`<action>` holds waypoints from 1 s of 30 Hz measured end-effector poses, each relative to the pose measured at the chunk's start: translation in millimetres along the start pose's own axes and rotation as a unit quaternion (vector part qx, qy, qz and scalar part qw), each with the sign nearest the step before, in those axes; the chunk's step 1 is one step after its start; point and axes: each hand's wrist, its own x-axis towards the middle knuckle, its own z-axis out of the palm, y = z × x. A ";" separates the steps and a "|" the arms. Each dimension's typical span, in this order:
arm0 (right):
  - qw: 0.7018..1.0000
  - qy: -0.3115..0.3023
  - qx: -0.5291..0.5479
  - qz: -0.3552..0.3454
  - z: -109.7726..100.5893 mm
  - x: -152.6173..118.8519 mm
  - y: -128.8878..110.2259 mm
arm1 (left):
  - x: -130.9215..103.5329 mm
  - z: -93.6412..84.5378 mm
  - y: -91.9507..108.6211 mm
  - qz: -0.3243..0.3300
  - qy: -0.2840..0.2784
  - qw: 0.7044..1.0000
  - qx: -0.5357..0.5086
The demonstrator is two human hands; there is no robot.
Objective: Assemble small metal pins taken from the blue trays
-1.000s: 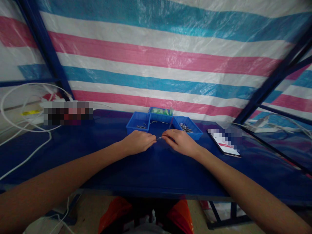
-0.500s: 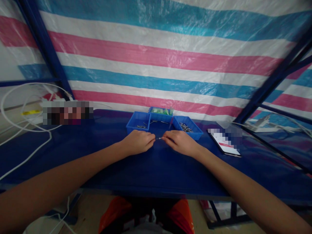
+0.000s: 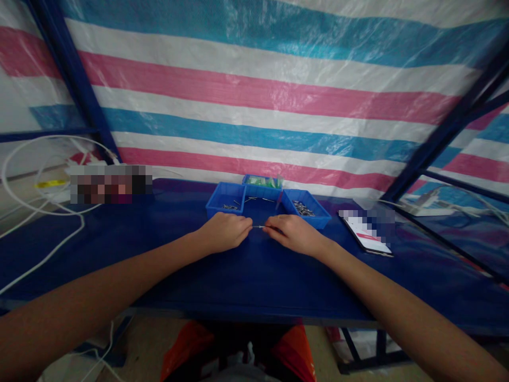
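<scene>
Between my two hands a thin metal pin (image 3: 259, 227) runs level above the blue table, with a small thicker part midway along it. My left hand (image 3: 227, 232) pinches its left end, fingers pressed together. The right end sits in the closed fingertips of my right hand (image 3: 295, 232). Just beyond my left hand stands a blue bin (image 3: 226, 191) with some small metal pieces in it. Behind my right hand is another blue bin (image 3: 321, 216) with a heap of small metal parts (image 3: 303, 208). My fingers hide both ends of the pin.
A third blue bin (image 3: 263, 190) at the back holds green-and-clear packets (image 3: 266, 182). Loose pins (image 3: 268, 200) lie before it. A phone (image 3: 368, 233) rests on the right of the table (image 3: 254, 281); white cables (image 3: 59, 246) trail at the left.
Both hands keep their places with the pin held between them. The fingers shift only very slightly, and a little more of the pin shows between them.
</scene>
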 end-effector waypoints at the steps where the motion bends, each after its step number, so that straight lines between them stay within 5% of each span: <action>1: 1.000 -0.003 -0.001 -0.004 0.4 0.1 0.3 | 0.2 0.1 -0.1 -0.002 -0.001 1.000 0.002; 30: 1.000 -0.019 -0.005 0.001 3.3 0.6 -0.5 | 0.1 -3.3 0.1 -0.001 0.057 0.998 -0.024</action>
